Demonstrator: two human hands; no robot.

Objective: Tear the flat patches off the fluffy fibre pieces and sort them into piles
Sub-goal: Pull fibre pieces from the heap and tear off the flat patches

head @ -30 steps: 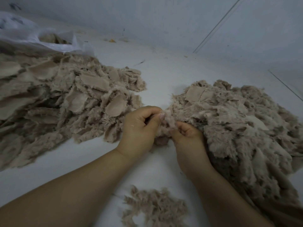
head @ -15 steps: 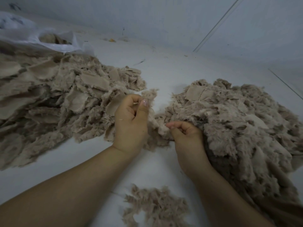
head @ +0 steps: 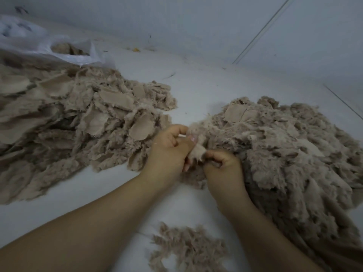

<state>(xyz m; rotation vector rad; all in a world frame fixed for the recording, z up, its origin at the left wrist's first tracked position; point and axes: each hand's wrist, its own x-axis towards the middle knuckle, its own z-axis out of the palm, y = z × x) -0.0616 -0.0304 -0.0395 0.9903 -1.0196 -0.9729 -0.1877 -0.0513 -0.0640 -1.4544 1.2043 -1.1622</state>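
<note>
Fibre piece (head: 197, 150) sits btwn both my hands at the near-left edge of the right pile (head: 284, 150), low over the white floor (head: 196, 89). Left hand (head: 170, 149) has thumb and fingers curled, pinching its upper part; right hand (head: 223, 165) is curled and clamped on its lower end. Gripping both ends, I'd say, gives me opposing pull so the flat patch can rip away from the fluff. Can't tell if the patch is free yet; fingers cover the join. Left pile (head: 82, 122) shows many flat patches face up, prob. the sorted side, w/ a white plastic bag (head: 49, 46) behind it. Small fluff tuft heap (head: 186, 250) lies nearest me, apart from both piles, so scraps don't mix back in.
</note>
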